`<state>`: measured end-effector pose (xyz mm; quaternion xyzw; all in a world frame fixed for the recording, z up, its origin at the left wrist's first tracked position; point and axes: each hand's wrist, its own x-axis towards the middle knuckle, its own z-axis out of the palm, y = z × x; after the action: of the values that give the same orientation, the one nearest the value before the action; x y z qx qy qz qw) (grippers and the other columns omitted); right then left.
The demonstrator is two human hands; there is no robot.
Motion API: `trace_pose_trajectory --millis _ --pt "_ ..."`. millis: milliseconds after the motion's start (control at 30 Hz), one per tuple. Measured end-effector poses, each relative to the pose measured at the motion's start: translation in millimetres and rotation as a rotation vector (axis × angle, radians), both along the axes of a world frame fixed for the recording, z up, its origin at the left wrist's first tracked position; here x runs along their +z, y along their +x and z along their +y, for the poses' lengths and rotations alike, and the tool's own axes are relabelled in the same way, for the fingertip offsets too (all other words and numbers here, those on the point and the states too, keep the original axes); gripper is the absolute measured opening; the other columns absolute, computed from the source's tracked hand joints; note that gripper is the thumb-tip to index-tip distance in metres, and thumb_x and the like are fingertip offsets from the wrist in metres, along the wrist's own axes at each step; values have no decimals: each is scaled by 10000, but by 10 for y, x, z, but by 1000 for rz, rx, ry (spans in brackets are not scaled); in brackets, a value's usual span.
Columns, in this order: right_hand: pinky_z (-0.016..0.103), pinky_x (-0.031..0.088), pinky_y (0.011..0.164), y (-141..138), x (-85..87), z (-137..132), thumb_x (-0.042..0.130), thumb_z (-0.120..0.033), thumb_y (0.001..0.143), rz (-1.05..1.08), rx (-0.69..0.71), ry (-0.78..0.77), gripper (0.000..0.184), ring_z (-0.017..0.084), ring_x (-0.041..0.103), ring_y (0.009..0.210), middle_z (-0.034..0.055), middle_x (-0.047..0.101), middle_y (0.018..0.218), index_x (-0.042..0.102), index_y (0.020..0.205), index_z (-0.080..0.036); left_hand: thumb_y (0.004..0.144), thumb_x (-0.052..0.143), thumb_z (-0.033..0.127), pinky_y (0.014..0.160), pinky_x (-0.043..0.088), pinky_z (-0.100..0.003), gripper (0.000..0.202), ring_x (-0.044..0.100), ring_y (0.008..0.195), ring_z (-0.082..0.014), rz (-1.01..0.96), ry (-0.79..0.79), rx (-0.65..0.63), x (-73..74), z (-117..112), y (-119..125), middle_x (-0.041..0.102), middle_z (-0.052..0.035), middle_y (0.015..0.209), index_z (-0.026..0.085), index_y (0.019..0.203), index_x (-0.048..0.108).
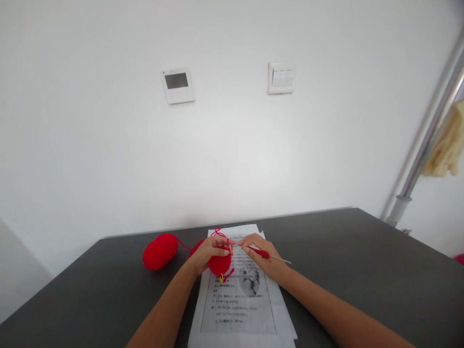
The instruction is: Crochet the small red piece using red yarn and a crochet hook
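My left hand is closed on a rounded piece of red crochet work, with red yarn looped about its fingers. A small yellow stitch marker and a short red yarn tail hang at the lower edge of the piece. In my right hand is a crochet hook with a red grip, its thin metal end sticking out toward the wrist. The fingertips of both hands nearly meet, and the hook's tip is too small to make out there. Left of my hands lies a ball of red yarn, a strand running from it toward the work.
Printed sheets with text and a picture lie under my hands on the dark table. Behind rises a white wall with a thermostat panel and a light switch. A metal pole with cream-coloured cloth stands at right.
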<state>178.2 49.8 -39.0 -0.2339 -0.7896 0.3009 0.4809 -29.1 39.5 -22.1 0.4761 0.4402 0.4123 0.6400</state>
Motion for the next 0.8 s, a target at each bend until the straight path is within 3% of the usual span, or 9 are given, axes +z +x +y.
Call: trace_pose_trajectory --millis 167,300,533,800 --pt "309 440 731 -20 -37 -11 396 -211 909 -176 -45 184 153 174 511 796 43 552 816 529 836 -191 487 762 171 533 354 -210 466 540 542 -104 61 7 4 -88 24 90 647 -22 655 123 945 694" --pt "305 435 704 -19 -90 29 354 -161 914 -246 -45 282 166 186 495 789 59 554 821 516 936 -190 503 751 178 537 352 -212 417 525 543 -105 115 57 -11 -139 35 170 639 -13 636 119 913 700" --pt "290 432 697 18 -117 97 440 -157 883 -465 -100 328 120 189 529 781 65 611 840 551 914 -189 528 749 182 593 377 -231 437 545 583 -121 107 87 -33 -161 37 196 648 -15 654 127 957 687" --pt "262 421 668 21 -136 85 461 -136 858 -559 -135 318 130 179 544 771 53 602 820 563 925 -183 540 738 189 605 386 -243 416 548 602 -131 153 134 -47 -125 11 231 667 -35 712 122 948 687"
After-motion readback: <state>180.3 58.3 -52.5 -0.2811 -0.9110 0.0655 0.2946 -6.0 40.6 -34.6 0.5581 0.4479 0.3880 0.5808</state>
